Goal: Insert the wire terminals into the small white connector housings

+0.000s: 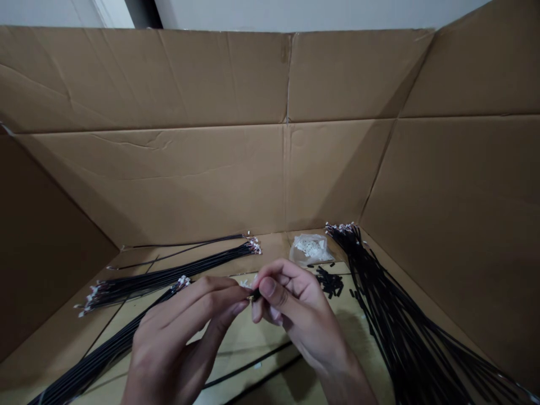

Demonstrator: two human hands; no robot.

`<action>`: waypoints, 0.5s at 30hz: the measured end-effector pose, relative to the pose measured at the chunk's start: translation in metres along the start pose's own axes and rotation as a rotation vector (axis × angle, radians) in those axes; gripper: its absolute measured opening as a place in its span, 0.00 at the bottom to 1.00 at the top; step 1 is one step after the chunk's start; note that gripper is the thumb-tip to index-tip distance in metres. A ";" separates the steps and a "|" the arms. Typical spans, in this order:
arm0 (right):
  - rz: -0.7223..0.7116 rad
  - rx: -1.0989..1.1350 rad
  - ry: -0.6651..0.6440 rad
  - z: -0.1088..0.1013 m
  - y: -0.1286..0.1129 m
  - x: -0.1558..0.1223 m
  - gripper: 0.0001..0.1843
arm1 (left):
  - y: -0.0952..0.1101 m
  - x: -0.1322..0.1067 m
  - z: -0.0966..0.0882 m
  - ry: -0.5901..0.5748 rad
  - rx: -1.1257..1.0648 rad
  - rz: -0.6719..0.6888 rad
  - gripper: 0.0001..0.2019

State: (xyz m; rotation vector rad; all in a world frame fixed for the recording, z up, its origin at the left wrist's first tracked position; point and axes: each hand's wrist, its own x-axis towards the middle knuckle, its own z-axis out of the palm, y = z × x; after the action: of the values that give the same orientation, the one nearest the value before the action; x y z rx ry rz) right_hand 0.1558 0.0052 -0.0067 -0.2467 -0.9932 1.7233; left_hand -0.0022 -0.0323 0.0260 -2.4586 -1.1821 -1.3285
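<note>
Behind left hand (182, 329), grip narrow, and right hand (300, 306), grip on black piece (256, 295): bag (298, 257) of white parts (313, 246).

The right hand (295, 315) pinches a small black piece (256, 295), with the left hand's (189, 326) fingertips right at it. Beyond sit a bag of white bits (313, 248) and loose black tubes (329, 282); black cable bundles (396, 320) lie on both sides, within cardboard walls (202, 169).
</note>
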 end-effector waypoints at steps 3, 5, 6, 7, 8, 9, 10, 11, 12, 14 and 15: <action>0.023 0.030 0.009 0.001 0.001 0.001 0.11 | -0.002 0.001 -0.002 -0.001 0.053 0.032 0.08; 0.034 0.030 0.028 0.002 0.001 0.002 0.11 | -0.003 0.001 -0.002 0.007 0.084 0.062 0.09; 0.040 0.037 0.032 0.002 0.001 0.002 0.11 | -0.003 0.000 -0.003 0.007 0.099 0.070 0.09; 0.050 0.052 0.032 0.002 0.002 0.002 0.11 | -0.004 -0.001 -0.003 -0.001 0.109 0.080 0.09; 0.063 0.076 0.031 0.002 0.003 0.003 0.12 | -0.005 -0.002 -0.003 -0.005 0.117 0.084 0.09; 0.078 0.104 0.029 0.002 0.003 0.003 0.12 | -0.005 -0.002 -0.004 -0.014 0.126 0.089 0.09; 0.094 0.131 0.028 0.002 0.004 0.004 0.12 | -0.006 -0.002 -0.004 -0.011 0.128 0.096 0.09; 0.108 0.152 0.028 0.002 0.004 0.005 0.13 | -0.007 -0.002 -0.005 -0.003 0.126 0.103 0.09; 0.118 0.163 0.029 0.002 0.005 0.005 0.13 | -0.008 -0.001 -0.005 0.003 0.124 0.108 0.09; 0.120 0.155 0.032 0.003 0.005 0.005 0.14 | -0.009 0.000 -0.006 0.007 0.127 0.112 0.09; 0.112 0.135 0.035 0.003 0.005 0.005 0.14 | -0.009 0.001 -0.006 -0.003 0.133 0.115 0.10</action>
State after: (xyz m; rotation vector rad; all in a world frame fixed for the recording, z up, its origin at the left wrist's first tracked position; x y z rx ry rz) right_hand 0.1486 0.0075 -0.0068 -0.2478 -0.8477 1.8729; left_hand -0.0117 -0.0281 0.0277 -2.3960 -1.0750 -1.1760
